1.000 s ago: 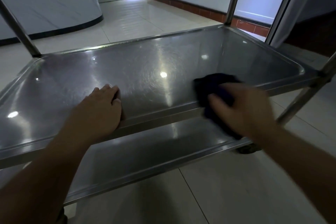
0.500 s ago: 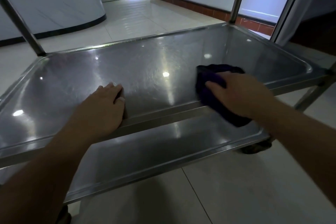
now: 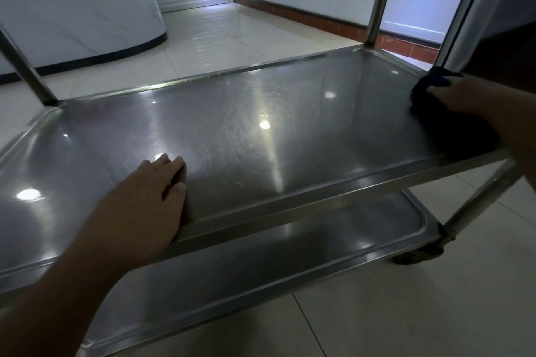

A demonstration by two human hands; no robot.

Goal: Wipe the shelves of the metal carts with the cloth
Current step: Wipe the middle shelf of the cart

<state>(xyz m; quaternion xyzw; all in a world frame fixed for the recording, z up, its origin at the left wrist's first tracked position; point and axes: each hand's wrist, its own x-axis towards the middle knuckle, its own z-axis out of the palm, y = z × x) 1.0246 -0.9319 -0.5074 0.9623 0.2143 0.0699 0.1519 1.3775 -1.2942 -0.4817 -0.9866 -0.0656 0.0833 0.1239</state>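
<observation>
Under right hand (image 3: pixel 475 101): cloth (image 3: pixel 426 95)

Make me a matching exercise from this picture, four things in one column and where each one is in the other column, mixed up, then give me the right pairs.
Things
1. left hand
2. right hand
3. dark cloth
4. caster wheel

Places
A. on the tiled floor, under the cart's near right corner
B. resting on the near rim of the upper shelf, fingers lying on the metal
C. at the right end of the upper shelf, on top of the cloth
D. bunched on the upper shelf's right end, partly under a hand

Pairs: 1-B, 2-C, 3-D, 4-A
</observation>
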